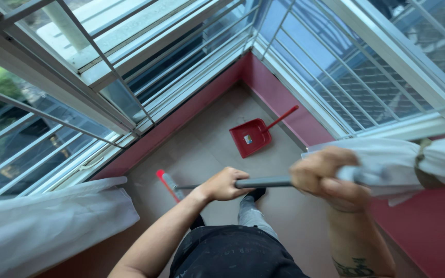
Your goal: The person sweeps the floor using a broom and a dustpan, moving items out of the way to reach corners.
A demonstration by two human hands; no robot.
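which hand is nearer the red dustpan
Left. The left hand grips the broom handle just below the red dustpan; the right hand grips farther along, off to its right.

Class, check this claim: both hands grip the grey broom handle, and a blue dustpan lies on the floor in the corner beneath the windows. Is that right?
Not quite: the dustpan is red, not blue, as the head view shows. The left hand and right hand do grip the grey broom handle.

Corner w/ barred windows [181,56], red wall base [284,103], beige floor [207,149], white curtains [42,221].

Home balcony (barred windows [191,56], curtains [47,221])
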